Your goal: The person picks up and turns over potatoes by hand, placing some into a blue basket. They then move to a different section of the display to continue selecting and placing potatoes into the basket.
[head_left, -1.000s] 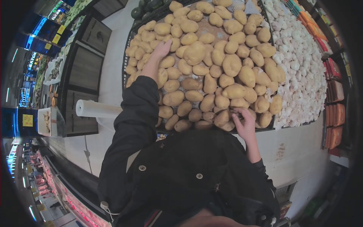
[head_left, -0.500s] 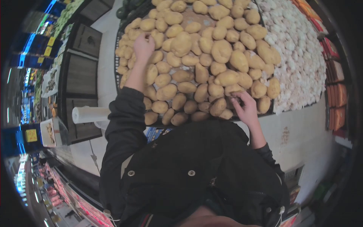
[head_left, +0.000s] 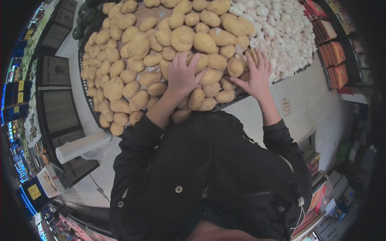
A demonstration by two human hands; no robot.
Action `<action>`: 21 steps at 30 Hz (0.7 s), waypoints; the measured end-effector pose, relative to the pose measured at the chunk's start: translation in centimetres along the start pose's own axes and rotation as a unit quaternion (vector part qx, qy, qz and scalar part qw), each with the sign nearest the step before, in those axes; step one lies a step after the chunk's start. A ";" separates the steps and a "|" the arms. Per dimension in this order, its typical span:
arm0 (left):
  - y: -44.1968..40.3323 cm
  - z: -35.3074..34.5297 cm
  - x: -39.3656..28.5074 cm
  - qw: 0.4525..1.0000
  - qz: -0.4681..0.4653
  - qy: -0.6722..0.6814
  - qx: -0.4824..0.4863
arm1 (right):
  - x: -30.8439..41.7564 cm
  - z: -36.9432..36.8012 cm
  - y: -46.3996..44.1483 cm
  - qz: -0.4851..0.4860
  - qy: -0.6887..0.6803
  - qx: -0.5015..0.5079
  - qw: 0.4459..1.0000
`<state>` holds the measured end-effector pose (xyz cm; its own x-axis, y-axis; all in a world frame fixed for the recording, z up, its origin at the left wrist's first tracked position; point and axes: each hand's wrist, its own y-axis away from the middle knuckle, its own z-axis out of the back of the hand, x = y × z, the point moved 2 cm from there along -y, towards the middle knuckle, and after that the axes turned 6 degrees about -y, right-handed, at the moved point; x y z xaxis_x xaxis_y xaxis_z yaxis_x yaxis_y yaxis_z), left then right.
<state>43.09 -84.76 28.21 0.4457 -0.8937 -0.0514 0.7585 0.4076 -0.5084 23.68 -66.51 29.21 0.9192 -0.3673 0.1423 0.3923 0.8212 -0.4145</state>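
While the left hand (head_left: 183,78) at twelve o'clock and right hand (head_left: 258,79) at two curve half-open (grip unclear), firm-looking potatoes (head_left: 182,38) suit mid-body cupping.

Cannot see how far fingers of left hand (head_left: 182,76) reach behind potatoes (head_left: 138,46), or what lies under palm. Cannot see all of potato (head_left: 253,57) behind fingers of right hand (head_left: 258,80). Cannot follow potatoes, garlic (head_left: 277,40) or dark green vegetables (head_left: 82,22) past top edge. Cannot read yellow sign (head_left: 34,192), too small and blurred.
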 end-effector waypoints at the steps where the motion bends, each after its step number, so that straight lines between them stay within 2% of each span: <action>1: -0.7 0.2 0.4 0.999 -0.015 -0.004 -0.042 | -1.3 -0.1 0.5 -0.002 -0.024 0.005 1.000; 3: -2.2 1.0 1.7 0.994 -0.038 -0.009 -0.101 | -3.5 -0.5 1.6 -0.009 -0.062 0.015 0.998; 6: -6.2 3.3 6.4 0.992 0.098 0.073 -0.013 | -5.3 -2.5 1.9 0.011 -0.167 0.033 0.985; 9: -8.3 4.7 11.0 0.986 0.113 -0.023 -0.124 | -4.7 -3.5 1.7 0.023 -0.233 -0.006 0.972; 12: -9.2 5.4 5.3 0.986 0.004 -0.025 -0.167 | -4.2 -2.9 0.6 0.027 -0.233 -0.007 0.972; 15: -7.6 2.4 -3.9 0.989 -0.121 0.036 -0.077 | -3.2 -2.4 -0.5 -0.045 -0.168 0.052 0.983; 18: -6.5 -1.2 -9.2 0.990 -0.137 0.015 0.005 | -2.3 -2.3 -2.4 -0.100 -0.097 0.066 0.988; 21: -5.7 -2.5 -11.9 0.991 -0.110 0.030 0.067 | -2.8 -3.2 -4.0 -0.139 -0.095 0.055 0.984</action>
<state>32.27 -76.93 29.58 0.2367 -0.9716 -0.0054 0.8925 0.2197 -0.3938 19.41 -70.14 27.59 0.7622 -0.5042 0.4060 0.6209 0.7469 -0.2379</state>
